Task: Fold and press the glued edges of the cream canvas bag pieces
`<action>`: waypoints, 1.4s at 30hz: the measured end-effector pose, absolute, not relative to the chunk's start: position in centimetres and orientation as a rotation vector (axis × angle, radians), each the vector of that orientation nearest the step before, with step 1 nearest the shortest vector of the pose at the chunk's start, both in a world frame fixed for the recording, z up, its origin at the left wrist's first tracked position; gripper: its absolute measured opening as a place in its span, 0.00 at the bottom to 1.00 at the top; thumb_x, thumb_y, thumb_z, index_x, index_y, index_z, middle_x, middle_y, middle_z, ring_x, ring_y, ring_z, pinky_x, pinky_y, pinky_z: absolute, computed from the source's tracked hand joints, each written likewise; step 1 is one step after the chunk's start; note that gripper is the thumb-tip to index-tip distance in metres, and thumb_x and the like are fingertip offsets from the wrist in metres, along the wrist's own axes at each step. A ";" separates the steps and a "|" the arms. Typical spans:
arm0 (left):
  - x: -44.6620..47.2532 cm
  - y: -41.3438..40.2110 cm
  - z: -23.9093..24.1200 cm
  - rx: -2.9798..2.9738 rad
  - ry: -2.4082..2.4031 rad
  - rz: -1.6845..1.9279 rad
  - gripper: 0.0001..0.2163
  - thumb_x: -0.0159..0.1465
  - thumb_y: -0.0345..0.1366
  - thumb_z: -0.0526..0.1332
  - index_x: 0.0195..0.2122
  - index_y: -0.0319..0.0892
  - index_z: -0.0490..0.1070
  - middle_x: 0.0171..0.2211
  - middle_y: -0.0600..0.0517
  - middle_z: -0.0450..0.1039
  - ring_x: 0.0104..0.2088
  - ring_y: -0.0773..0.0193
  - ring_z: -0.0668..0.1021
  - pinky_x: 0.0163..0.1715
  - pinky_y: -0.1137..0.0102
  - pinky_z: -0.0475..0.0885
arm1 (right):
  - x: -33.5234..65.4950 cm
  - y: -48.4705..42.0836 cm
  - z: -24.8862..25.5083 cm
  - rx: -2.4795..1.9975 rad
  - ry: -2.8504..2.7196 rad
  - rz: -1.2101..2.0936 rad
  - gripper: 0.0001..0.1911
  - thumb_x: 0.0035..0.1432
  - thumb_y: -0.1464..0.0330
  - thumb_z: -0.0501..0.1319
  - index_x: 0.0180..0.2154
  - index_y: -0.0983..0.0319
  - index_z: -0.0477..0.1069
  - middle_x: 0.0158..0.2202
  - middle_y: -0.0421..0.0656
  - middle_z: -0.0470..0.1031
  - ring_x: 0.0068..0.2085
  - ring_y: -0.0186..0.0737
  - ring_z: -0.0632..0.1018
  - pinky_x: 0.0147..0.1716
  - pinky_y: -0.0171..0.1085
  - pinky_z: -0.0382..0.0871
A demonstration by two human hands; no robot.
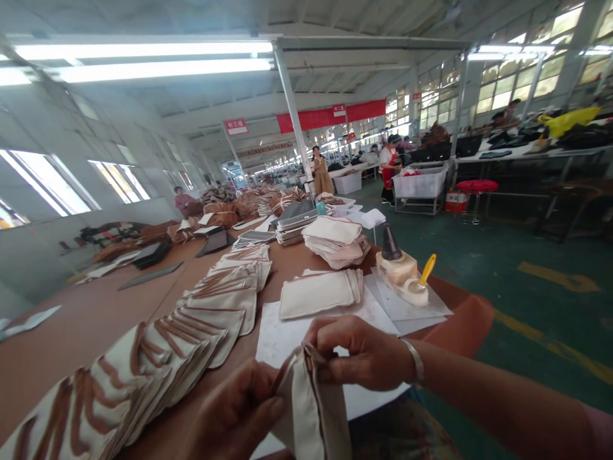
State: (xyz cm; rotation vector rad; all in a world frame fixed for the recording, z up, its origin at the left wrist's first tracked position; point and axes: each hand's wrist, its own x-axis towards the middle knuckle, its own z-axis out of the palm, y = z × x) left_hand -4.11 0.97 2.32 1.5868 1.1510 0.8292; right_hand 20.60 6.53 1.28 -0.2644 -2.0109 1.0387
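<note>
Both hands' grips, left hand (234, 412), right hand (366, 354), clamped on cloth piece (311, 409) at table edge (472, 313).

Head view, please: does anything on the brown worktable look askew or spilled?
Nothing is spilled. The long row of cream fabric pieces with brown trim has slumped into a fanned, leaning line, and both hands pinch a cream fabric piece.

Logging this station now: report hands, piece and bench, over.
Left hand and right hand both pinching the cream fabric piece. Piece held up over white paper. Row of brown-trimmed pieces to the left, glue pot ahead right.
</note>
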 end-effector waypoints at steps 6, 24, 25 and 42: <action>-5.6 2.5 3.4 1.400 0.979 0.560 0.22 0.52 0.30 0.63 0.49 0.40 0.70 0.29 0.55 0.68 0.30 0.68 0.68 0.28 0.76 0.60 | 19.7 5.9 -0.6 -0.357 -2.222 0.953 0.04 0.51 0.76 0.60 0.32 0.63 0.67 0.28 0.36 0.65 0.28 0.31 0.65 0.29 0.30 0.59; -2.8 0.2 3.5 1.186 0.913 0.664 0.19 0.51 0.46 0.73 0.32 0.37 0.70 0.25 0.56 0.67 0.24 0.73 0.65 0.25 0.76 0.58 | 19.1 3.4 1.0 -0.675 -2.099 1.240 0.14 0.66 0.62 0.55 0.31 0.64 0.69 0.27 0.38 0.66 0.29 0.32 0.65 0.26 0.32 0.56; -2.7 0.1 3.6 1.163 0.908 0.651 0.19 0.50 0.45 0.74 0.32 0.37 0.70 0.25 0.55 0.68 0.24 0.72 0.66 0.26 0.76 0.59 | 19.2 3.5 0.9 -0.674 -2.084 1.304 0.14 0.65 0.62 0.56 0.31 0.64 0.70 0.26 0.38 0.65 0.29 0.32 0.64 0.27 0.32 0.56; -1.1 -1.0 1.4 1.406 1.328 0.555 0.07 0.59 0.36 0.62 0.29 0.38 0.73 0.22 0.57 0.63 0.23 0.72 0.62 0.22 0.74 0.51 | 18.6 2.7 -0.2 -0.849 -1.895 1.496 0.05 0.52 0.70 0.64 0.29 0.67 0.71 0.24 0.37 0.68 0.25 0.30 0.63 0.22 0.29 0.55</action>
